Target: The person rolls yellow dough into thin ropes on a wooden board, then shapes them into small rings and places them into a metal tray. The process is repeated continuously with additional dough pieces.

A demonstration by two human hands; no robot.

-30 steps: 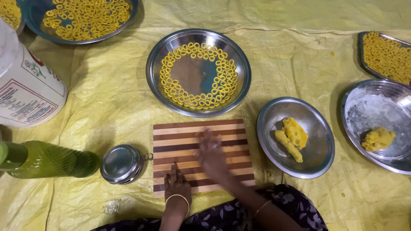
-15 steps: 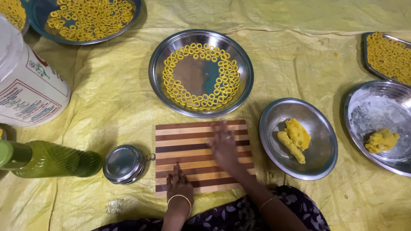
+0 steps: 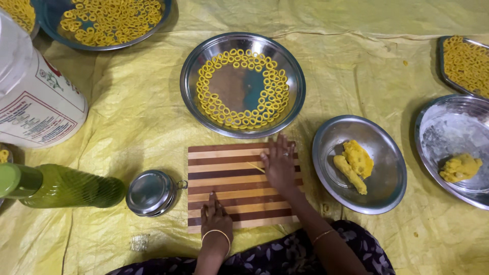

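Your right hand [image 3: 279, 165] lies flat, fingers spread, on a thin dough strand [image 3: 255, 167] at the striped cutting board's [image 3: 229, 201] centre; your left hand [image 3: 216, 220] rests open, empty, at its lower edge.

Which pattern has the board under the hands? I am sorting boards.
Light and dark brown stripes on the board, head view.

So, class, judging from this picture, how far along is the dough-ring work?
Done: many rings fill the centre plate rim, with more in the far tray. In hand: the right hand presses flat on a thin dough strand on the striped board; the left hand rests on the board's near edge. Left: dough lumps wait in the bowl, and another lump sits further right.
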